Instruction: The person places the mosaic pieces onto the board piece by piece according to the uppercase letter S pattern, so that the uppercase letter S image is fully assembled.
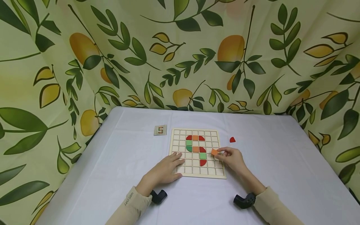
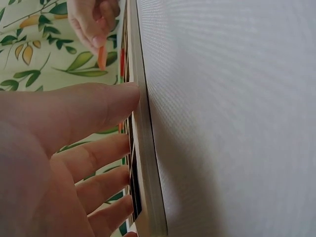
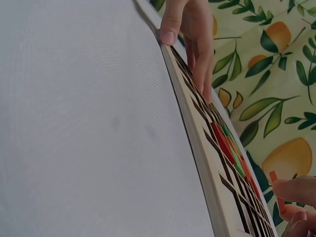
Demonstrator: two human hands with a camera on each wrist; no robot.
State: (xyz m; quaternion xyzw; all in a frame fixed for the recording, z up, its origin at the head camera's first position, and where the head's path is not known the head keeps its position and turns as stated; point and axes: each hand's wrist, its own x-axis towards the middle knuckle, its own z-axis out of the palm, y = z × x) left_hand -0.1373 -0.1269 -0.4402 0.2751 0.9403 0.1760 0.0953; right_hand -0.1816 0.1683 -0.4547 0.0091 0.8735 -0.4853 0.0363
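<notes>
A wooden grid board [image 1: 180, 170] lies on the white table, bearing red, green and orange tiles in an S-like line. My left hand [image 1: 168, 168] rests on the board's left side, fingers spread and straight over the grid, its thumb at the near edge. Between thumb and fingers, my right hand [image 1: 232, 158] pinches an orange square tile [image 1: 215, 152] above the board's right edge. In the right wrist view that tile [image 3: 277, 191] appears edge-on. A red quarter-round tile [image 1: 232, 139] lies on the cloth beyond the right hand.
A small pattern card [image 1: 160, 130] with a printed grid lies left of the board's far corner. A black curved wrist device [image 1: 159, 197] sits by the left cuff, another [image 1: 244, 201] by the right. A leaf-print curtain [image 1: 180, 62] hangs behind the table.
</notes>
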